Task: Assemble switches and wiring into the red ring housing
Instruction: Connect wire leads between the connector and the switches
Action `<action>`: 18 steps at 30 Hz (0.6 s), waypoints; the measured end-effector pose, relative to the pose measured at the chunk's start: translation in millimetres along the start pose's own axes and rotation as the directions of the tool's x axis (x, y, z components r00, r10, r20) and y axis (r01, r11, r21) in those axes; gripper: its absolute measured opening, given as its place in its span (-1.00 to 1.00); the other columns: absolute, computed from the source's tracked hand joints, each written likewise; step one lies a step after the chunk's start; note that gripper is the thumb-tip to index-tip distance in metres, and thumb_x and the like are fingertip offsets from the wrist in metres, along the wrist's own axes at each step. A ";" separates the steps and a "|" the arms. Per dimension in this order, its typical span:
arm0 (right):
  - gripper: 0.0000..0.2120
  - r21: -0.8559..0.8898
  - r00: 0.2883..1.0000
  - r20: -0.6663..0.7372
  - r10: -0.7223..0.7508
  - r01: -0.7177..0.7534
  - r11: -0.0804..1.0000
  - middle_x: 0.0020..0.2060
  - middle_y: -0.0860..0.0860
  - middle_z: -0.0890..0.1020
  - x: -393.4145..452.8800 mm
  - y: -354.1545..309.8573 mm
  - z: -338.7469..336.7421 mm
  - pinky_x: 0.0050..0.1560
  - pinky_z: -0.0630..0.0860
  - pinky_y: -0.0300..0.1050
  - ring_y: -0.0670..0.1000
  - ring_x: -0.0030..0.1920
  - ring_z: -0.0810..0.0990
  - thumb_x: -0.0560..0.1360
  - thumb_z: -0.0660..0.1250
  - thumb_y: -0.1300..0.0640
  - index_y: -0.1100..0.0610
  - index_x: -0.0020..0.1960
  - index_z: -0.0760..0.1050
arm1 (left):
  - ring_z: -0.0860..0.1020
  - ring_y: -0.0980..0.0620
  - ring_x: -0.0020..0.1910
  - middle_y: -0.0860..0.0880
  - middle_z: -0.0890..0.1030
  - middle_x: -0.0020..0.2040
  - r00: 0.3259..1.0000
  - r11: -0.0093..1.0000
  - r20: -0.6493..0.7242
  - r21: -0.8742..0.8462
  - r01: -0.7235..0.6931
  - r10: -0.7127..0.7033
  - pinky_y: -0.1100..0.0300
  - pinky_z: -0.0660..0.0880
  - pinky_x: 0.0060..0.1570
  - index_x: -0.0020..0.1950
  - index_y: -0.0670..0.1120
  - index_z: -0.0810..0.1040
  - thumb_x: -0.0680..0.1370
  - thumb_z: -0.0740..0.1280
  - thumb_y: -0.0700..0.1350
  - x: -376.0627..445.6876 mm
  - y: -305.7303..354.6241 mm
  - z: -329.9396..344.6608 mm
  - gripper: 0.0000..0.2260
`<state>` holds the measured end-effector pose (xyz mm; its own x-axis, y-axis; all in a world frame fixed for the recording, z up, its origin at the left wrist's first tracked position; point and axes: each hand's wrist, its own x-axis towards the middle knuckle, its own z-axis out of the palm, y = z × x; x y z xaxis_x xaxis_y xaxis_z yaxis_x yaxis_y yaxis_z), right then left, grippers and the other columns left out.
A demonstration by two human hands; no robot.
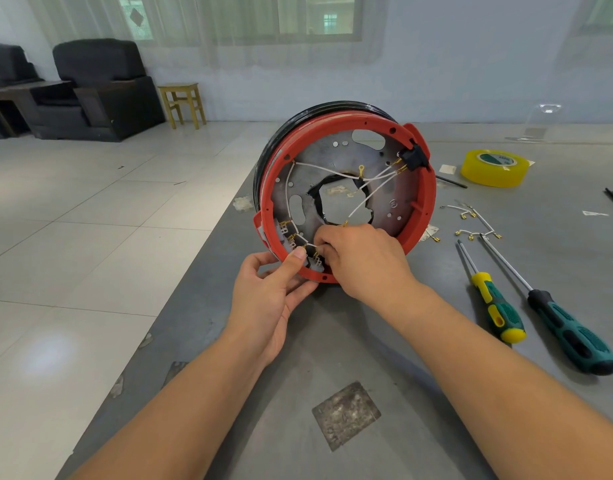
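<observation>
The red ring housing stands tilted on its edge on the grey table, its open side facing me, with a grey metal plate inside. White wires run from a black switch at the upper right to grey switches at the lower left rim. My left hand grips the ring's lower rim, thumb on the red edge. My right hand reaches inside and pinches a white wire end with a brass terminal beside the lower switches.
Two green-handled screwdrivers lie to the right. Loose white wires with brass terminals sit behind them. A yellow tape roll stands at the back right. The table's left edge runs diagonally beside the ring.
</observation>
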<state>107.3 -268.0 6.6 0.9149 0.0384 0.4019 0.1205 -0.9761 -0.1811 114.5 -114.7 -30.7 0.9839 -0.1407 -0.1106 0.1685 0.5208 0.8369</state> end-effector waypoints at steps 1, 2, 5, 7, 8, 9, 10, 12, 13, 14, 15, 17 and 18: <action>-0.86 -0.003 1.000 0.001 -0.006 0.006 1.000 -0.16 0.03 0.64 0.2 -0.1 -0.8 -0.28 0.36 -0.06 0.20 -0.18 0.55 0.66 0.20 0.06 -0.08 0.05 0.54 | 0.73 -0.26 0.09 -0.26 0.74 0.10 1.000 1.000 0.001 0.003 -0.001 0.001 0.01 0.71 -0.02 0.26 -0.17 0.45 0.57 0.51 -0.20 -0.1 0.1 0.2 -0.65; -0.86 -0.006 1.000 0.002 -0.012 0.012 1.000 -0.16 0.04 0.65 0.4 0.0 -1.9 -0.27 0.35 -0.06 0.21 -0.17 0.56 0.66 0.20 0.05 -0.08 0.05 0.54 | 0.73 -0.26 0.09 -0.26 0.74 0.10 1.000 1.000 0.002 0.004 -0.001 0.001 0.01 0.71 -0.02 0.25 -0.16 0.45 0.57 0.51 -0.20 0.0 0.2 0.4 -0.66; -0.86 -0.030 0.999 0.004 -0.033 0.034 0.999 -0.15 0.05 0.66 1.1 0.6 -4.5 -0.27 0.34 -0.06 0.21 -0.20 0.52 0.65 0.22 0.03 -0.08 0.06 0.55 | 0.73 -0.28 0.09 -0.26 0.74 0.10 1.000 1.000 0.003 0.002 -0.004 0.004 0.00 0.71 -0.02 0.24 -0.16 0.45 0.57 0.51 -0.21 0.2 1.0 0.1 -0.67; -0.86 -0.051 0.999 0.003 -0.048 0.048 0.998 -0.15 0.05 0.66 1.5 1.0 -5.7 -0.26 0.34 -0.06 0.20 -0.21 0.51 0.65 0.22 0.03 -0.08 0.05 0.56 | 0.73 -0.28 0.08 -0.27 0.74 0.09 1.000 1.000 0.006 0.007 -0.008 0.008 -0.01 0.71 -0.02 0.25 -0.17 0.45 0.57 0.51 -0.21 0.2 1.6 0.5 -0.66; -0.86 -0.060 0.999 0.007 -0.053 0.053 0.997 -0.14 0.05 0.66 1.7 1.2 -6.0 -0.26 0.36 -0.05 0.22 -0.18 0.55 0.65 0.22 0.02 -0.07 0.06 0.56 | 0.74 -0.28 0.07 -0.27 0.74 0.09 1.000 1.000 0.006 0.011 -0.010 0.010 -0.02 0.71 -0.02 0.25 -0.18 0.44 0.57 0.51 -0.21 0.1 1.6 0.9 -0.65; -0.86 -0.070 0.998 0.012 -0.059 0.059 0.996 -0.13 0.05 0.66 2.0 1.3 -6.1 -0.25 0.38 -0.05 0.23 -0.14 0.59 0.65 0.22 0.02 -0.07 0.06 0.56 | 0.74 -0.28 0.06 -0.28 0.73 0.09 1.000 1.000 0.006 0.016 -0.015 0.015 -0.03 0.71 -0.01 0.25 -0.18 0.44 0.57 0.52 -0.21 -0.2 1.4 1.3 -0.65; -0.86 -0.080 0.998 0.017 -0.067 0.068 0.994 -0.13 0.05 0.66 2.4 1.7 -6.3 -0.24 0.39 -0.05 0.23 -0.11 0.61 0.65 0.21 0.01 -0.06 0.05 0.55 | 0.74 -0.28 0.05 -0.29 0.73 0.09 1.000 0.999 0.006 0.025 -0.021 0.021 -0.04 0.71 0.00 0.25 -0.18 0.44 0.56 0.52 -0.22 -0.2 1.0 1.8 -0.65; -0.87 -0.096 0.996 0.025 -0.086 0.088 0.991 -0.15 0.03 0.65 3.1 1.8 -6.1 -0.25 0.38 -0.06 0.22 -0.11 0.62 0.65 0.21 0.00 -0.04 0.00 0.52 | 0.74 -0.28 0.05 -0.30 0.73 0.09 0.999 0.998 0.010 0.051 -0.034 0.034 -0.07 0.71 0.03 0.24 -0.18 0.44 0.56 0.52 -0.22 -0.6 1.0 2.5 -0.65; -0.87 -0.102 0.996 0.025 -0.090 0.092 0.990 -0.15 0.03 0.64 3.2 1.8 -6.0 -0.26 0.37 -0.06 0.21 -0.12 0.61 0.65 0.21 0.00 -0.05 -0.01 0.51 | 0.74 -0.28 0.05 -0.30 0.73 0.09 0.999 0.998 0.014 0.057 -0.041 0.040 -0.08 0.71 0.04 0.23 -0.18 0.44 0.56 0.52 -0.22 -0.5 1.3 2.4 -0.65; -0.87 -0.103 0.996 0.024 -0.088 0.090 0.991 -0.16 0.03 0.63 3.0 2.1 -6.1 -0.26 0.36 -0.06 0.22 -0.13 0.61 0.65 0.21 0.00 -0.05 -0.01 0.52 | 0.74 -0.27 0.05 -0.30 0.73 0.09 0.999 0.997 0.018 0.057 -0.045 0.044 -0.10 0.71 0.05 0.22 -0.18 0.44 0.56 0.52 -0.22 -0.3 1.3 2.5 -0.66; -0.87 -0.093 0.997 0.022 -0.080 0.082 0.992 -0.16 0.04 0.62 2.5 2.6 -6.2 -0.26 0.36 -0.06 0.22 -0.13 0.60 0.66 0.21 -0.01 -0.05 0.00 0.52 | 0.74 -0.27 0.05 -0.30 0.73 0.08 0.999 0.997 0.023 0.055 -0.046 0.045 -0.09 0.71 0.05 0.22 -0.18 0.44 0.56 0.52 -0.22 -0.3 1.5 2.5 -0.66; -0.87 -0.060 0.998 0.021 -0.067 0.068 0.996 -0.17 0.04 0.61 1.7 3.8 -5.7 -0.26 0.37 -0.05 0.22 -0.12 0.60 0.66 0.21 -0.01 -0.06 0.05 0.53 | 0.74 -0.26 0.05 -0.30 0.73 0.09 0.999 0.998 0.024 0.050 -0.041 0.039 -0.08 0.71 0.04 0.23 -0.19 0.44 0.56 0.52 -0.23 0.2 2.5 2.1 -0.65; -0.86 -0.046 0.998 0.022 -0.063 0.064 0.997 -0.16 0.04 0.62 1.0 4.4 -4.9 -0.25 0.39 -0.05 0.22 -0.11 0.61 0.66 0.21 -0.01 -0.06 0.07 0.54 | 0.74 -0.27 0.06 -0.30 0.73 0.09 0.999 0.999 0.021 0.042 -0.033 0.032 -0.07 0.71 0.03 0.24 -0.19 0.44 0.56 0.52 -0.23 0.4 2.7 1.8 -0.65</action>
<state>106.9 -273.3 10.6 0.9137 0.1042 0.3928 0.1605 -0.9805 -0.1133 115.3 -114.9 -27.5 0.9872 -0.1421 -0.0726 0.1338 0.4891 0.8619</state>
